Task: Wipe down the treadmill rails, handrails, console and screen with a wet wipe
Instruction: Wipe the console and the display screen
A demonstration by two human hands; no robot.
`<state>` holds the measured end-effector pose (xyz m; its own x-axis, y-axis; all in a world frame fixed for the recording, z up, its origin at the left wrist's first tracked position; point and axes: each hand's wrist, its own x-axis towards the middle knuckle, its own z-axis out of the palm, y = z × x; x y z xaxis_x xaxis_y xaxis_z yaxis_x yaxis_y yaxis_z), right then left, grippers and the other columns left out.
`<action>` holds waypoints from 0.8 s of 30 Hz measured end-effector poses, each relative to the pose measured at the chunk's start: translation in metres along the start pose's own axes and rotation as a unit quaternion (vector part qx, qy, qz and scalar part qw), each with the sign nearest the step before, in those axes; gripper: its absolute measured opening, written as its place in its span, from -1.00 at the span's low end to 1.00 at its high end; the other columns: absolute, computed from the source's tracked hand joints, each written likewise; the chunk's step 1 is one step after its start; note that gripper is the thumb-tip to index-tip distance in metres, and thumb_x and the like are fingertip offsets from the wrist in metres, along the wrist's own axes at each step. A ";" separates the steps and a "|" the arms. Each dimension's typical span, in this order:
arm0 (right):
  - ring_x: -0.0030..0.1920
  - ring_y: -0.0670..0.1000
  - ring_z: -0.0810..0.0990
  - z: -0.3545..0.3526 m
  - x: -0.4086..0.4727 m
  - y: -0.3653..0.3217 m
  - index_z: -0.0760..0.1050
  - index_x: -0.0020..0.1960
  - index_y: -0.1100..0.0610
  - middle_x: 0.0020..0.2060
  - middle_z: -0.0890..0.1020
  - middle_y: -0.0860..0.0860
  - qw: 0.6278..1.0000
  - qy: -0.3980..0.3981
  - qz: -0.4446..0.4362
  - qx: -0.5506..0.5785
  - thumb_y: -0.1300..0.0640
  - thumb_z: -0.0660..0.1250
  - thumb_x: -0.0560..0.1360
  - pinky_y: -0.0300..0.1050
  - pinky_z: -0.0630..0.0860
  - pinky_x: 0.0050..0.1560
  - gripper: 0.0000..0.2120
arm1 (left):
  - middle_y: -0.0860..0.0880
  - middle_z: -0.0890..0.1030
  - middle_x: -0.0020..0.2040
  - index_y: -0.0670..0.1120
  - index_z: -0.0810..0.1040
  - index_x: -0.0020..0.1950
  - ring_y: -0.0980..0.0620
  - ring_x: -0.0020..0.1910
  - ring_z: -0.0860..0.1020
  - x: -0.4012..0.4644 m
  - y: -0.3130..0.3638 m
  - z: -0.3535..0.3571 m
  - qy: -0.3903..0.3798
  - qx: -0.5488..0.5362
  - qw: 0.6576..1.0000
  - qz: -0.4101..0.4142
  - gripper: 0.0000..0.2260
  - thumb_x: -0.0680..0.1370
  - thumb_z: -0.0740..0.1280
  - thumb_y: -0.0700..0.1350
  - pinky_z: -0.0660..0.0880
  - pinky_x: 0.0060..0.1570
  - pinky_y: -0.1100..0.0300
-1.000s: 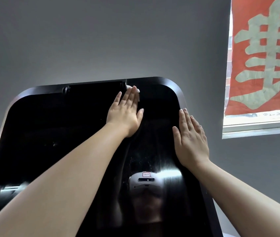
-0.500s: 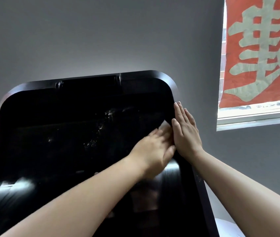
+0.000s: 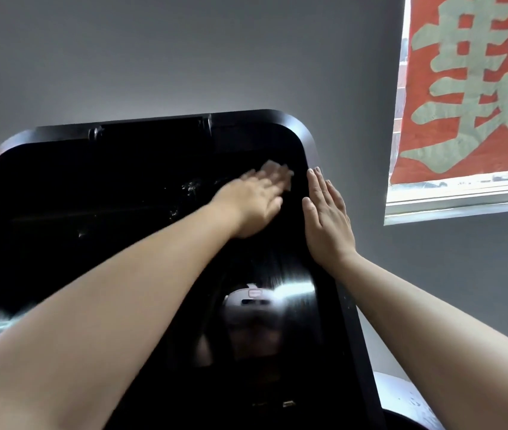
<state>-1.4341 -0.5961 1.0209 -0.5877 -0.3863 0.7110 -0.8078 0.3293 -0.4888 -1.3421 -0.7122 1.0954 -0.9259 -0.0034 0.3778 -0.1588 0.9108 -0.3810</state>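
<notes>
Wall [image 3: 153, 57]: one, plain grey, behind everything.
Screen [image 3: 91, 212]: one, large, glossy black with rounded corners, tilted back; wet streaks and droplets show near its upper middle, and a headset reflects low on the glass.
Banner [image 3: 469, 88]: one, red with pale characters, hanging in a window at the right.
Arms: two, bare, reaching up from the bottom edge.
Left hand [image 3: 256, 203]: one, blurred, fingers straight, palm pressing the wipe flat on the screen near its upper right corner.
Right hand [image 3: 327, 218]: one, fingers straight and together, lying flat on the screen's right edge, holding nothing.
Wipe [image 3: 273, 169]: one, white, small, mostly hidden; only a blurred edge shows past the left fingertips.
</notes>
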 end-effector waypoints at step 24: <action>0.42 0.04 0.21 -0.008 -0.055 -0.005 0.26 0.47 -0.06 0.47 0.24 0.02 0.994 0.053 0.076 0.066 0.15 0.08 0.63 -0.10 0.10 0.41 -0.58 | 0.02 0.47 0.35 -0.02 0.51 0.32 0.05 0.38 0.38 -0.162 0.107 0.072 -0.061 -0.012 0.965 0.255 -0.49 0.45 0.04 0.07 0.15 0.36 0.10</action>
<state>-1.3973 -0.5695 0.9877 -0.7002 -0.2455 0.6704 -0.7138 0.2577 -0.6512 -1.2341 -0.6437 0.9328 -0.9155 0.3999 0.0435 0.3344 0.8167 -0.4703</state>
